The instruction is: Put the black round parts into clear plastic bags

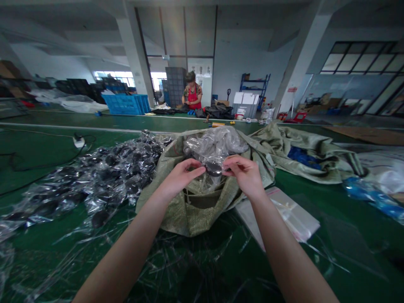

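My left hand (186, 173) pinches the left side of a clear plastic bag (213, 182) that has a dark round piece (213, 169) in it. On the bag's right side, the fingers of my right hand (243, 172) are also closed. Both hands are above the mouth of a green woven sack (192, 216). Crumpled clear plastic (217, 141) fills the sack's far part. A large heap of dark round pieces in clear bags (123, 168) lies to the left of the sack. To the right, near my right forearm, is a stack of flat clear bags (295, 216).
Another woven sack (328, 174) with blue material (304, 158) lies at the right. Strips of plastic litter the green surface (120, 261). A cable with a white plug box (79, 142) is at the left. A person in a red apron (193, 97) stands farther back.
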Demonstrator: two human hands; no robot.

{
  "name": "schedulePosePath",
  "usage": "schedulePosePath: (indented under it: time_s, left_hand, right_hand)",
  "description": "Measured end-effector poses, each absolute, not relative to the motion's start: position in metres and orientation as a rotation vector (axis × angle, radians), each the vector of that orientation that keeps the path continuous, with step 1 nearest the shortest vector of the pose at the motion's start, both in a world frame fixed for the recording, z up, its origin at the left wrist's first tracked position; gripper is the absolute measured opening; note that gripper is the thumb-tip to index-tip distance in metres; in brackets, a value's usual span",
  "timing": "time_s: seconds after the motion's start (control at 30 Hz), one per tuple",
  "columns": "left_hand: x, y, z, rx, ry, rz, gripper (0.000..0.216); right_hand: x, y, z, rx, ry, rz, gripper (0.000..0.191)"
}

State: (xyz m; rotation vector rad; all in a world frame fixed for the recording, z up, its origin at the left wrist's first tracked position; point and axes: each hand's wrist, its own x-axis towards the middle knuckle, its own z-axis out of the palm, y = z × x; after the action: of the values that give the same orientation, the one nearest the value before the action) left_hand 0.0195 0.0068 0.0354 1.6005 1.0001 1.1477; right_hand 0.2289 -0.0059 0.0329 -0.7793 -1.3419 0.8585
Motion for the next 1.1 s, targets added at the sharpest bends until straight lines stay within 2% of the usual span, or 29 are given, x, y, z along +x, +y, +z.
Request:
schedulePosePath:
  time_s: [0.37,0.5,0.6,0.7,0.83,1.1]
  left_hand:
    - [0.017,0.006,0.030,1.299,0.704,0.946,0.039]
    - [0.018,0.007,0.030,1.266,0.693,1.058,0.034]
    - [0.019,0.006,0.033,1.263,0.686,1.123,0.035]
    - [0.019,0.007,0.033,1.261,0.686,1.159,0.032]
    - [0.018,0.007,0.033,1.254,0.691,1.166,0.032]
    - [0.023,0.002,0.036,1.252,0.719,1.170,0.040]
  right_hand:
    - [0.228,-0.009,0.034,-0.738,-1.372,0.887,0.017]
    - [0.224,-0.010,0.039,-0.704,-1.269,0.887,0.035]
    - [0.223,-0.011,0.042,-0.718,-1.245,0.893,0.023]
    - [0.222,-0.016,0.043,-0.768,-1.333,0.909,0.028]
    - [0.219,-0.021,0.046,-0.865,-1.380,0.846,0.022]
    - [0.215,-0.015,0.039,-0.904,-1.369,0.776,0.024]
